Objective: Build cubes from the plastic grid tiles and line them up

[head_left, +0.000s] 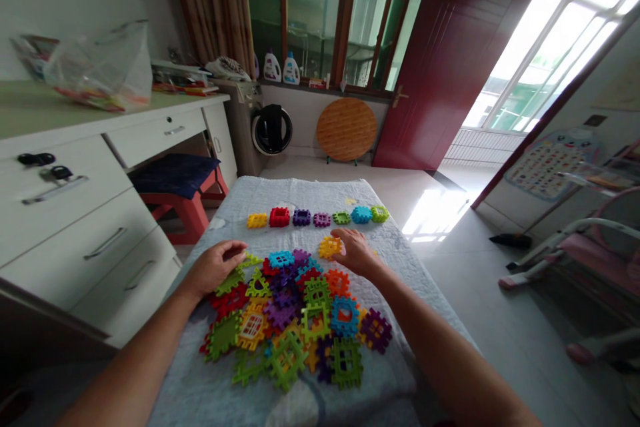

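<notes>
Plastic notched tiles in green, purple, red, orange, yellow and blue lie in a loose pile on a cloth-covered table. My left hand rests at the pile's upper left, its fingers curled beside a green tile. Beyond the pile, my right hand has its fingers round the right side of a yellow tile. Farther back stands a row of small pieces: yellow, red, dark purple, magenta, green, blue and lime.
To the left are a white desk with a plastic bag and a red stool with a dark cushion. Ahead are a washing machine, a round wooden board and a red door. A pink chair stands right.
</notes>
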Motion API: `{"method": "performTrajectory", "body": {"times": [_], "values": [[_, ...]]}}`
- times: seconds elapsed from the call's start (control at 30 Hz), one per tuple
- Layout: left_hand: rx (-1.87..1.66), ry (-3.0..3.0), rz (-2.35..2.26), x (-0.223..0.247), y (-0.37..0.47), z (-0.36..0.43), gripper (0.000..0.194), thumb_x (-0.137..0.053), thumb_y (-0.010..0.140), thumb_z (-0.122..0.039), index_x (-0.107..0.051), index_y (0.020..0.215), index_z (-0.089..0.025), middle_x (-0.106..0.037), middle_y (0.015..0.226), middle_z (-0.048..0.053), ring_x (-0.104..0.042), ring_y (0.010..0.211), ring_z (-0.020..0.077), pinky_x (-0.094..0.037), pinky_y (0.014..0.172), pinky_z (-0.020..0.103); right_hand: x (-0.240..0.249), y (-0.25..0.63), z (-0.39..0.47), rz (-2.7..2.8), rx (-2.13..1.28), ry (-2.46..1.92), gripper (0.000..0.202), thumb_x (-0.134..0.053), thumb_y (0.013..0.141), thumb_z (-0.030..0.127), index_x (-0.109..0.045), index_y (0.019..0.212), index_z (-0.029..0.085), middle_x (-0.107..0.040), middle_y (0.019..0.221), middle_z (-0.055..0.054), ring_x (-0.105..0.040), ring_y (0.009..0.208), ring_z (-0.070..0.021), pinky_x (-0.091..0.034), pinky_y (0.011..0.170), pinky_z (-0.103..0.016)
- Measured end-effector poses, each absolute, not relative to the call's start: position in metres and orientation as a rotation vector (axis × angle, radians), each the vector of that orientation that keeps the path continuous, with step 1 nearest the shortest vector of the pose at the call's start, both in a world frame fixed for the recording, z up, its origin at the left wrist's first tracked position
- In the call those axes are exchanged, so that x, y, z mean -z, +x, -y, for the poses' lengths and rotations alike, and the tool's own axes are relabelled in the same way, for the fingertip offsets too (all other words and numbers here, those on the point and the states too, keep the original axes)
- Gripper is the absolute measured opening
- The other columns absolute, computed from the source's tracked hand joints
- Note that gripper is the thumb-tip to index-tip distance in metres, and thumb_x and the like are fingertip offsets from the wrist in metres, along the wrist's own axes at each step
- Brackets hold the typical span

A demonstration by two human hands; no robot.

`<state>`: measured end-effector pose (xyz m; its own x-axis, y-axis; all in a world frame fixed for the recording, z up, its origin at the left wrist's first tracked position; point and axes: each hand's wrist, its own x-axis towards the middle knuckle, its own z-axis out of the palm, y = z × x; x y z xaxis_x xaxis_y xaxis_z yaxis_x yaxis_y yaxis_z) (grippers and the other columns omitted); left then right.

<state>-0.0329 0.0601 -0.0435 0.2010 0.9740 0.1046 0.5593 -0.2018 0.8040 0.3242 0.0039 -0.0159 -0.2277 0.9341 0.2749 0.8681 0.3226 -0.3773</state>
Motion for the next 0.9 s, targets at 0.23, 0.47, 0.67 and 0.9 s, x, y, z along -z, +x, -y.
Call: {"method": "performTrajectory", "body": {"times": [0.23,0.47,0.67,0.9], "values": [[-0.881,1.851,-1.423,0.038,-0.031,-0.057,0.05,-0.062,0.062,-0.061,-0.067,0.09,-0.02,-0.073,0.093,0.005,-0.067,0.089,0.0225,-0.051,0.086,0.031,0.026,0.317,-0.008,2.19,-0.149,-1.685,0.04,-0.071,0.068,0.033,-0.059,0.104,0.021,-0.063,0.095,-0.005,-0.05,0.09,-0.023,-0.034,0.078,-0.034],[-0.861,1.861,-1.419,0.041,-0.032,-0.058,0.049,-0.062,0.065,-0.059,-0.067,0.093,-0.019,-0.072,0.096,0.006,-0.067,0.09,0.0219,-0.051,0.087,0.031,0.036,0.316,-0.01,2.142,-0.169,-1.636,0.043,-0.069,0.069,0.032,-0.056,0.109,0.021,-0.063,0.1,-0.006,-0.051,0.094,-0.0235,-0.035,0.083,-0.036],[-0.847,2.034,-1.485,0.033,-0.031,-0.056,0.047,-0.058,0.068,-0.057,-0.067,0.095,-0.019,-0.068,0.1,0.007,-0.066,0.086,0.0228,-0.053,0.081,0.033,0.027,0.327,-0.006,2.079,-0.182,-1.512,0.055,-0.07,0.069,0.032,-0.051,0.12,0.019,-0.058,0.115,-0.009,-0.05,0.103,-0.0252,-0.037,0.09,-0.039],[-0.849,2.512,-1.296,-0.033,0.012,-0.044,0.034,-0.053,0.08,-0.044,-0.062,0.103,-0.021,-0.063,0.111,0.007,-0.056,0.107,0.0224,-0.041,0.099,0.036,0.021,0.38,-0.011,1.852,-0.156,-1.716,0.026,-0.061,0.075,0.026,-0.059,0.099,0.017,-0.063,0.093,-0.007,-0.055,0.082,-0.0187,-0.042,0.079,-0.033]]}}
